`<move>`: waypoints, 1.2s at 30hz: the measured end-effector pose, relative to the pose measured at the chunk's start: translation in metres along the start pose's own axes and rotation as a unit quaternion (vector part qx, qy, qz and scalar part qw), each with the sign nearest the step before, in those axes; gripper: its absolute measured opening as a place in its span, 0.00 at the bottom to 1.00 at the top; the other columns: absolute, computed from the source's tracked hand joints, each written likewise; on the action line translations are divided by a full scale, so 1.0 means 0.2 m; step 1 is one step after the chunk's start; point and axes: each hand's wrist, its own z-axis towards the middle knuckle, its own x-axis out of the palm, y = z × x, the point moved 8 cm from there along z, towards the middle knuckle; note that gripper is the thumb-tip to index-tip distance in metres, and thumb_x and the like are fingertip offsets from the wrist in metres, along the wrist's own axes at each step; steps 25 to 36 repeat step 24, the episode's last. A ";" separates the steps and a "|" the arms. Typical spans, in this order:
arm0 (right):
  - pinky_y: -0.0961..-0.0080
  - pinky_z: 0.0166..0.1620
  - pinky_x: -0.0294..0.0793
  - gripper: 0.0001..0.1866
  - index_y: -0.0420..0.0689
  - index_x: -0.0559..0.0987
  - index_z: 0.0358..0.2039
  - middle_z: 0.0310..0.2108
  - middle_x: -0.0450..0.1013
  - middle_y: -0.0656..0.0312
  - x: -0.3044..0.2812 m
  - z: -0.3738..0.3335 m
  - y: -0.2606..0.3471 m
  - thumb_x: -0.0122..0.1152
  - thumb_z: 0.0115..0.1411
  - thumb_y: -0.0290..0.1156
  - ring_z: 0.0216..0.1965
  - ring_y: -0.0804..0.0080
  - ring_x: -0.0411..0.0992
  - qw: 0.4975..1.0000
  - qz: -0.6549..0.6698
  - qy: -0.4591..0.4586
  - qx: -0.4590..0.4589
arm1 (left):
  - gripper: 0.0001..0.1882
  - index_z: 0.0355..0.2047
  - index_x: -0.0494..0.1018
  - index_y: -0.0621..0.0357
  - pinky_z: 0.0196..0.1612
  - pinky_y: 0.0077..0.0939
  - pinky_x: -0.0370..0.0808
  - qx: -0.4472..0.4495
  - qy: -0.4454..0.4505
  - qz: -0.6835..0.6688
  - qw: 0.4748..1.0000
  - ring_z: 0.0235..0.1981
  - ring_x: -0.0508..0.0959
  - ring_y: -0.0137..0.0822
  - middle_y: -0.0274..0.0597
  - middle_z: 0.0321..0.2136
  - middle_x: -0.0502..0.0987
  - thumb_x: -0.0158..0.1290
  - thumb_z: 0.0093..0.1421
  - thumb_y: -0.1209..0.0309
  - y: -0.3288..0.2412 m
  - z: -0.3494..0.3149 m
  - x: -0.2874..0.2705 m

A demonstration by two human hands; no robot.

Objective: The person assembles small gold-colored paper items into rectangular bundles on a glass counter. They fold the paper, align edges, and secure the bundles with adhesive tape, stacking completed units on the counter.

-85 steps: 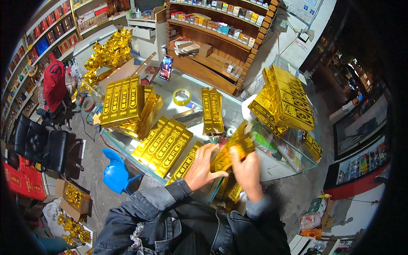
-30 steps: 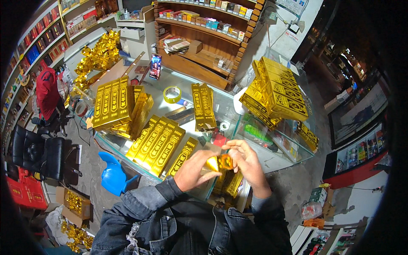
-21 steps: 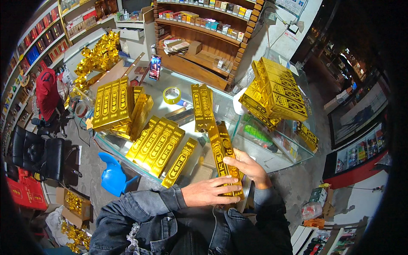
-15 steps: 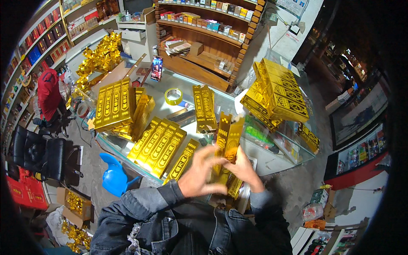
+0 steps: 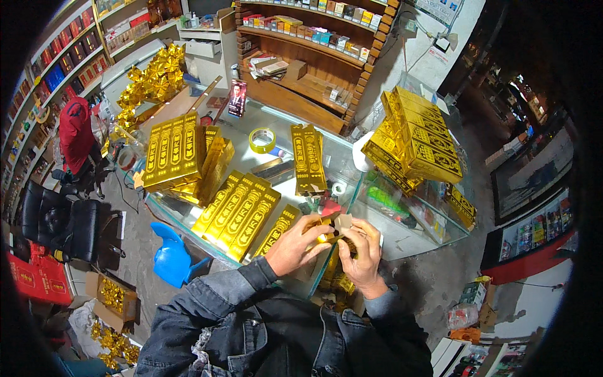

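Small shop, glass display counter (image 5: 377, 235) in the middle, brick-edged wooden shelving (image 5: 314, 56) behind it stocked with small boxes. More shelves run down the left wall. Concrete floor with a black office chair (image 5: 59, 226), a blue plastic stool (image 5: 171, 254) and an open carton of gold ornaments (image 5: 113, 295).

On the glass: stacks of long gold boxes (image 5: 173, 151), a row of flat ones (image 5: 239, 207), a pair standing on its own (image 5: 308, 157), and a big stack on the right end (image 5: 418, 141). Roll of yellow tape (image 5: 262, 140) sits between the stacks.

Left hand (image 5: 295, 245) and right hand (image 5: 361, 251) meet at the near edge of the counter on a gold box (image 5: 326, 229). Both sets of fingers are curled, pinching the box end and its open flap; box is end-on and mostly hidden by the hands.
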 end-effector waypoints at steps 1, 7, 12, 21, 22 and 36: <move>0.66 0.49 0.73 0.22 0.43 0.76 0.51 0.51 0.68 0.50 0.01 0.01 0.01 0.66 0.54 0.22 0.46 0.58 0.71 1.000 -0.009 0.024 0.002 | 0.19 0.52 0.70 0.52 0.51 0.40 0.75 0.006 -0.006 -0.003 1.000 0.52 0.73 0.54 0.52 0.55 0.67 0.58 0.61 0.65 -0.01 0.00 0.00; 0.60 0.53 0.71 0.15 0.44 0.82 0.45 0.59 0.65 0.47 0.04 0.10 0.08 0.63 0.56 0.30 0.51 0.51 0.69 0.992 -0.096 0.082 -0.019 | 0.18 0.50 0.71 0.54 0.53 0.39 0.74 0.029 -0.053 -0.036 0.998 0.53 0.73 0.52 0.49 0.58 0.68 0.58 0.61 0.66 -0.06 0.01 -0.03; 0.61 0.52 0.72 0.14 0.43 0.82 0.42 0.56 0.68 0.51 -0.01 0.15 0.09 0.64 0.54 0.26 0.50 0.53 0.70 0.983 -0.090 0.157 -0.021 | 0.15 0.46 0.73 0.56 0.54 0.37 0.73 0.074 -0.025 -0.011 0.997 0.53 0.73 0.50 0.46 0.57 0.70 0.59 0.59 0.69 -0.10 0.00 -0.02; 0.83 0.35 0.71 0.14 0.43 0.75 0.52 0.32 0.72 0.66 0.00 0.06 -0.16 0.51 0.68 0.30 0.30 0.81 0.69 0.888 0.275 0.089 0.359 | 0.11 0.40 0.77 0.54 0.50 0.33 0.76 0.133 -0.050 0.055 0.988 0.48 0.76 0.44 0.37 0.47 0.78 0.60 0.57 0.70 -0.15 -0.01 -0.03; 0.84 0.34 0.69 0.14 0.43 0.74 0.52 0.30 0.71 0.68 0.06 0.04 -0.17 0.51 0.69 0.32 0.29 0.83 0.67 0.857 0.309 0.139 0.388 | 0.11 0.40 0.77 0.54 0.50 0.33 0.76 0.135 -0.052 0.052 0.988 0.48 0.76 0.44 0.37 0.47 0.78 0.60 0.57 0.70 -0.15 -0.01 -0.03; 0.86 0.33 0.68 0.15 0.44 0.73 0.53 0.28 0.70 0.70 0.12 0.01 -0.17 0.50 0.70 0.34 0.28 0.85 0.66 0.821 0.341 0.190 0.416 | 0.11 0.41 0.77 0.54 0.50 0.33 0.76 0.131 -0.050 0.054 0.989 0.48 0.76 0.44 0.38 0.47 0.78 0.60 0.57 0.69 -0.14 -0.02 -0.02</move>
